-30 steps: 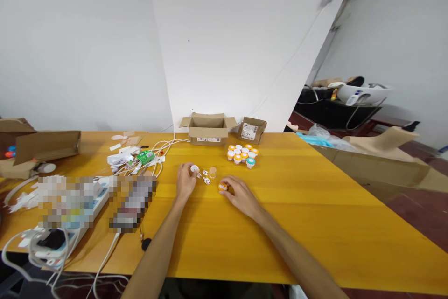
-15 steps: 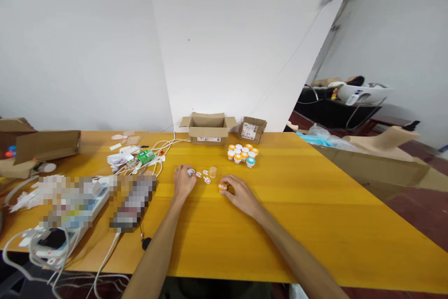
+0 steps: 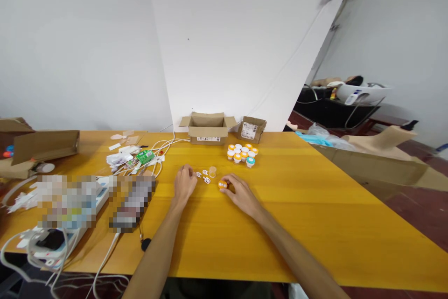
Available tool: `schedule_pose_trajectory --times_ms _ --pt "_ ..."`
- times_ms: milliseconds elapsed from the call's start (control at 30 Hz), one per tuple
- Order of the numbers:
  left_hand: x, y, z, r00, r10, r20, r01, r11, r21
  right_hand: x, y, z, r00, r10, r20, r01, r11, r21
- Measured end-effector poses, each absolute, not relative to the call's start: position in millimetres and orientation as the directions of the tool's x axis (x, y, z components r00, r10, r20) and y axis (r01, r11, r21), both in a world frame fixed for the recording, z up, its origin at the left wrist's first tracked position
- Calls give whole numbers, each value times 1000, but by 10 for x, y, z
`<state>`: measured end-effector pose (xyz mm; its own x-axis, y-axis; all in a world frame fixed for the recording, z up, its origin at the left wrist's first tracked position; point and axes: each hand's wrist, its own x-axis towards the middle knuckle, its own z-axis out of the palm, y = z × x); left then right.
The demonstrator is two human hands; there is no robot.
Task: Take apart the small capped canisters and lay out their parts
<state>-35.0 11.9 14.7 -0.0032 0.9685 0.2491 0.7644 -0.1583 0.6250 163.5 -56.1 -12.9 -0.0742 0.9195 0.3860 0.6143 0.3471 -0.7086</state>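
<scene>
White walls [image 3: 87, 47] rise behind a yellow-brown wooden table [image 3: 315, 229]. The floor [image 3: 420, 208] at right is dark red, perhaps tiled.

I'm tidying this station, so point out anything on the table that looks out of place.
White cables loop untidily over the power strip and droop past the table's near edge, making a messy tangle.

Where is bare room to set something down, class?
Bare: yellow wooden tabletop between left forearm and right forearm, and from the latter rightward to the edge. Crowded: left end, white cables and power strip; back centre, orange, white and teal lidded tubs.
</scene>
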Motion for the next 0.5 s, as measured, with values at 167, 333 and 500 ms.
schedule_pose_trajectory --times_ms 167,333,500 --pt "-225 14 191 108 894 435 678 -386 625 1611 -547 -154 -57 921 385 560 349 -752" --pt "-36 -138 170 377 816 438 515 -578 633 1589 -551 -150 -64 913 403 511 377 -773" --pt "36 -188 133 463 771 437 431 -626 650 1584 -564 -120 -53 868 494 487 454 -746"
